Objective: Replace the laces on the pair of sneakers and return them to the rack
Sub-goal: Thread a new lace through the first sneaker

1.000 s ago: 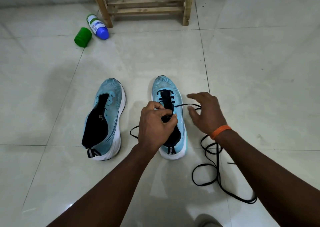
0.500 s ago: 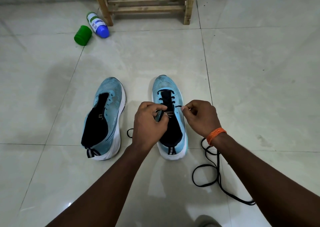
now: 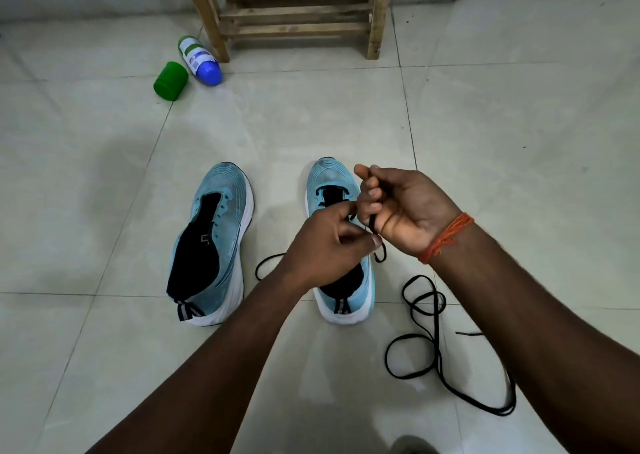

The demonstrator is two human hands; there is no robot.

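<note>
Up comes the right hand, fingers curled round the black lace; left hand pinches it too, over the right sneaker at centre. Rack at twelve o'clock, left sneaker at nine, loose lace at four.

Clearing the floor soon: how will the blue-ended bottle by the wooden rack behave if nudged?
Likely rolls: the bottle lies on its side on smooth tile. The green cap or rack leg beside it may stop it.

Wooden rack: top cut by upper edge. Laced sneaker: midfoot hidden behind left hand. Black lace: stretch inside right hand concealed. Bottle label: print unreadable.
</note>
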